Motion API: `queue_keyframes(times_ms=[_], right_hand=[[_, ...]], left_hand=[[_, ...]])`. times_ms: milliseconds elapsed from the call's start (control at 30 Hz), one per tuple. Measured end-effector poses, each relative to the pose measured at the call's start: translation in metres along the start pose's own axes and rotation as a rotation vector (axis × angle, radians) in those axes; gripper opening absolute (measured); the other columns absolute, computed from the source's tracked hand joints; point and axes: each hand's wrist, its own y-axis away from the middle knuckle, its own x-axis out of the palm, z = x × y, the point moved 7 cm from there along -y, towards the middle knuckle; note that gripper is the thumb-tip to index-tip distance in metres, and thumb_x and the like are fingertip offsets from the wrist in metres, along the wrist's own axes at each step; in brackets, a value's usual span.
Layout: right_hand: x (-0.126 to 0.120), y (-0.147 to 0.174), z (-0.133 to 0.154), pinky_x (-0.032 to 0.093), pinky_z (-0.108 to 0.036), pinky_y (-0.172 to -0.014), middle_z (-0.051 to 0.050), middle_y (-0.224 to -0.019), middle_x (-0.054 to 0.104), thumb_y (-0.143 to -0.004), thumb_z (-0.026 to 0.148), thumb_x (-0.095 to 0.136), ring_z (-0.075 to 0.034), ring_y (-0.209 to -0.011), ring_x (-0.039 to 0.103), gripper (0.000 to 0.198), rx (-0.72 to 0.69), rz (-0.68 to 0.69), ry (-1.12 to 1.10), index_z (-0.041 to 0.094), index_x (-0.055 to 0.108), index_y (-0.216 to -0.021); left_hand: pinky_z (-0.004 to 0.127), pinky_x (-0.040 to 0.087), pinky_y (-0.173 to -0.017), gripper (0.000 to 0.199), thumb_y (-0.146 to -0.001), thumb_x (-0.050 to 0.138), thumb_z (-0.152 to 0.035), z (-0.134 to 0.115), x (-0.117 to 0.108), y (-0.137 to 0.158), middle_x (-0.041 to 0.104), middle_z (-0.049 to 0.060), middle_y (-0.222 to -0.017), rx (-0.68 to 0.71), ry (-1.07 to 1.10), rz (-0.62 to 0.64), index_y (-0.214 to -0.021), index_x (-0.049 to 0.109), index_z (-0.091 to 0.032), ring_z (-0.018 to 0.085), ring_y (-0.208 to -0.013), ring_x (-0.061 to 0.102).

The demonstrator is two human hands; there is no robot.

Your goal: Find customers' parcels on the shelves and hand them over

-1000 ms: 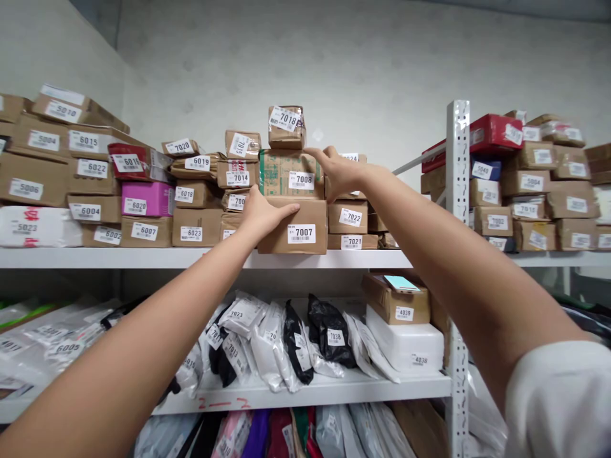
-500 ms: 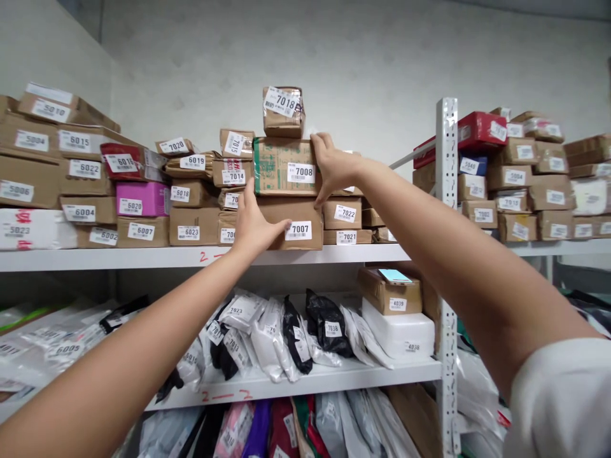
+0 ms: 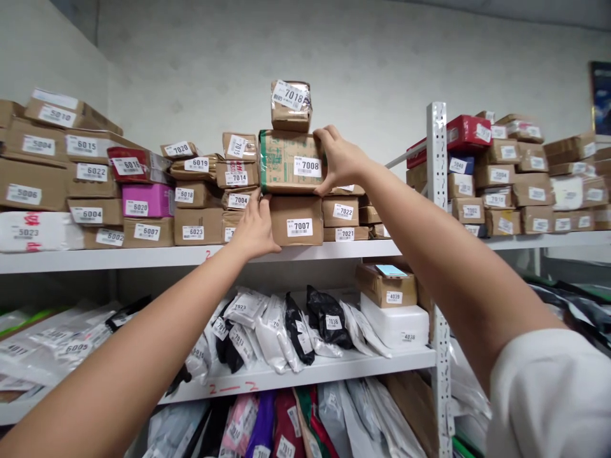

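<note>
A cardboard box labelled 7008 (image 3: 286,162), with green tape down its left end, rests on a plain brown box labelled 7007 (image 3: 300,210). My right hand (image 3: 341,159) grips the right end of the 7008 box, fingers at the top edge and thumb at the bottom corner. A small taped box labelled 7018 (image 3: 291,114) sits on top of it. My left hand (image 3: 255,229) is open at the left side of the 7007 box. Its fingertips reach up to the lower left corner of the 7008 box; whether they touch it I cannot tell.
Numbered parcels crowd the upper shelf (image 3: 119,259) on both sides, among them a purple box (image 3: 147,200). A perforated white post (image 3: 436,165) stands at right. Bagged parcels (image 3: 329,318) and a phone (image 3: 391,271) on a box occupy the shelf below.
The 7008 box now juts slightly forward over the 7007 box, its left end showing more. My left hand has shifted down, its thumb leaving the 7007 label. The view has turned slightly.
</note>
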Motion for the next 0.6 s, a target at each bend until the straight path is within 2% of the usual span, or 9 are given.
queue_keyframes(times_ms=[167,300,367,467,600], right_hand=[[-0.006,0.001,0.004,0.047,-0.055,-0.095,-0.013,-0.136,0.033,-0.039,0.044,0.091,-0.044,-0.121,0.046,0.127,-0.001,-0.032,-0.023,0.021,0.019,-0.141],[-0.008,0.002,0.005,0.046,-0.055,-0.095,-0.013,-0.138,0.033,-0.040,0.043,0.090,-0.043,-0.122,0.045,0.126,0.014,-0.028,-0.051,0.022,0.019,-0.141],[-0.008,0.002,0.005,0.046,-0.055,-0.095,-0.014,-0.138,0.033,-0.038,0.041,0.091,-0.043,-0.121,0.046,0.126,0.023,-0.018,-0.058,0.022,0.021,-0.141],[-0.010,0.004,0.003,0.048,-0.055,-0.092,-0.015,-0.138,0.035,-0.037,0.036,0.090,-0.042,-0.116,0.051,0.121,0.041,-0.024,-0.064,0.021,0.025,-0.138],[-0.009,0.012,0.003,0.049,-0.054,-0.089,-0.016,-0.138,0.037,-0.040,0.036,0.089,-0.041,-0.114,0.052,0.115,0.063,-0.033,-0.069,0.020,0.028,-0.136]], left_hand=[[0.060,0.024,-0.108,0.128,-0.038,0.086,-0.043,-0.007,-0.001,-0.006,0.024,0.031,-0.145,-0.048,-0.139,0.064,-0.141,0.021,-0.006,0.047,-0.135,0.021],[0.057,0.022,-0.110,0.125,-0.037,0.085,-0.039,-0.020,-0.004,-0.008,0.034,0.029,-0.138,0.037,-0.146,0.011,-0.139,0.023,-0.002,0.046,-0.133,0.024],[0.055,0.024,-0.110,0.120,-0.039,0.083,-0.038,-0.027,-0.012,-0.006,0.035,0.027,-0.135,0.079,-0.108,-0.025,-0.138,0.024,-0.002,0.044,-0.129,0.028],[0.053,0.028,-0.110,0.116,-0.044,0.079,-0.036,-0.042,-0.043,0.006,0.033,0.023,-0.136,0.151,-0.047,-0.087,-0.140,0.022,-0.007,0.040,-0.128,0.029],[0.061,0.035,-0.105,0.119,-0.046,0.077,-0.042,-0.061,-0.107,0.043,0.029,0.017,-0.138,0.151,0.001,-0.105,-0.146,0.015,-0.018,0.040,-0.129,0.027]])
